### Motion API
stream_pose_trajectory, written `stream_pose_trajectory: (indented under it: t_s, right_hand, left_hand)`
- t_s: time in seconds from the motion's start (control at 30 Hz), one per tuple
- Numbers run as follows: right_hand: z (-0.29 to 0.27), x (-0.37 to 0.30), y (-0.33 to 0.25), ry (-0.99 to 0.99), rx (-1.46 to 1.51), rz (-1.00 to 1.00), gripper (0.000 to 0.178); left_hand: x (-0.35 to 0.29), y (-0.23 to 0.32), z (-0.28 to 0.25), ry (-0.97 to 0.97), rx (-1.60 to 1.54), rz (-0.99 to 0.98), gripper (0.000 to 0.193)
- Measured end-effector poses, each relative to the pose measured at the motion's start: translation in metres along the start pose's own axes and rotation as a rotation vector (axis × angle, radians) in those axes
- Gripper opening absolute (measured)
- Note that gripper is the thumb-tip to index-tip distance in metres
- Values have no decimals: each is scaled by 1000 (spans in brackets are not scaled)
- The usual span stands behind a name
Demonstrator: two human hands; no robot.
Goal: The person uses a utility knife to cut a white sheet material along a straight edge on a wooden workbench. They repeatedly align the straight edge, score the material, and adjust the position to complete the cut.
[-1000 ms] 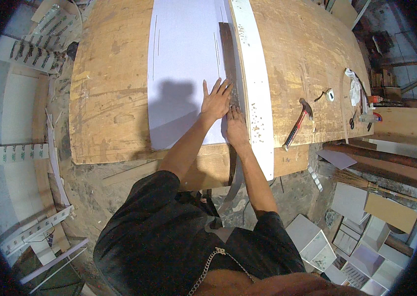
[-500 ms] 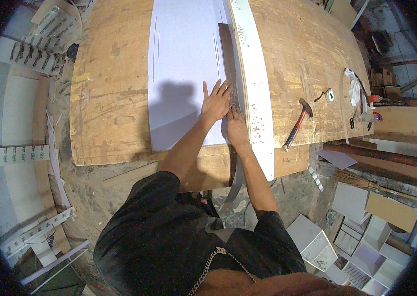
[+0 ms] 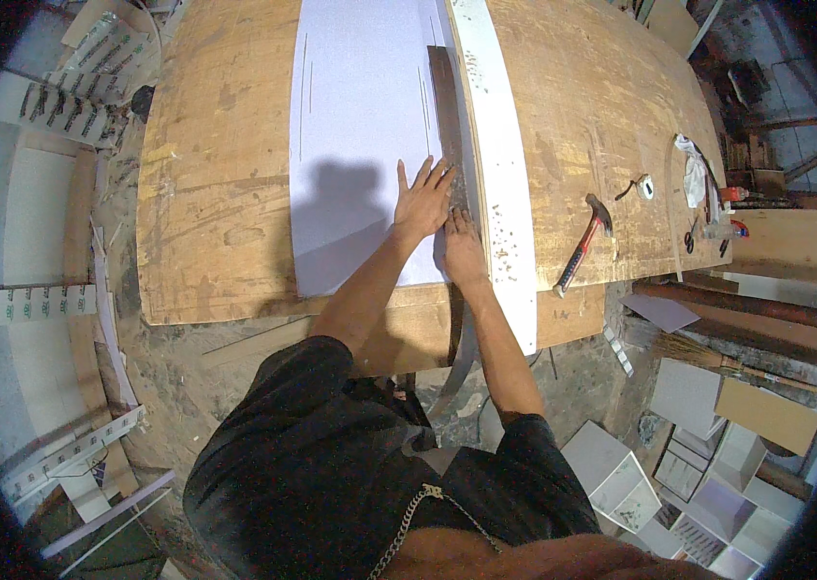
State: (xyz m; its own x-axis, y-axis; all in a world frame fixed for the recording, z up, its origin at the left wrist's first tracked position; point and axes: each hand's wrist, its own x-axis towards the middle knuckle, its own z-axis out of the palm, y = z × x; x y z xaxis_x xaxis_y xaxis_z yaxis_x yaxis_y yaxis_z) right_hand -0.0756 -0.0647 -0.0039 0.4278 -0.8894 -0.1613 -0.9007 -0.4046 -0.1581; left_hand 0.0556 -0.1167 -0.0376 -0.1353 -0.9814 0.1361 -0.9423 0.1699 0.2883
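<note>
Nearest, the right grip point(image 3: 466, 256) is placed at the dark strip point(image 3: 445, 97); its closure cannot be told. The left grip point(image 3: 422, 205), spread unclenched, is laid just beyond. Lengthwise, the strip is extended away over the pale panel point(image 3: 360, 116).

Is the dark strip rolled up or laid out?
Laid out: the dark strip runs lengthwise along the pale board, under the right hand.

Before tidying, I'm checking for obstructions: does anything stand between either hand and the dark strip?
Nothing visible does: the left hand and right hand are at the dark strip. The hammer lies to the right, beyond the white board.
</note>
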Motion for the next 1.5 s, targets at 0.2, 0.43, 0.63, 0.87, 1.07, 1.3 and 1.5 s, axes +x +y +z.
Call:
stream_pose_trajectory:
  t_s: [0.2, 0.43, 0.63, 0.87, 1.07, 1.3, 1.5]
  right_hand:
    - [-7, 0, -5, -26, 61, 52, 75]
    - [9, 5, 4, 29, 57, 28, 65]
    - [6, 6, 2, 51, 69, 3, 59]
    - [7, 7, 3, 73, 91, -15, 57]
    - [3, 7, 1, 63, 94, -18, 58]
    - [-3, 3, 0, 29, 47, -28, 63]
    - [10, 5, 3, 105, 42, -38, 63]
  left_hand:
    - [0, -1, 3, 19, -17, -1, 51]
    - [1, 0, 2, 3, -23, 8, 55]
    - [0, -2, 3, -1, -3, 10, 55]
    - [0, -3, 7, 49, -25, 7, 54]
    - [0, -3, 7, 31, -28, -3, 51]
    - [0, 0, 2, 35, -19, 2, 48]
    - [0, 0, 2, 67, -6, 8, 46]
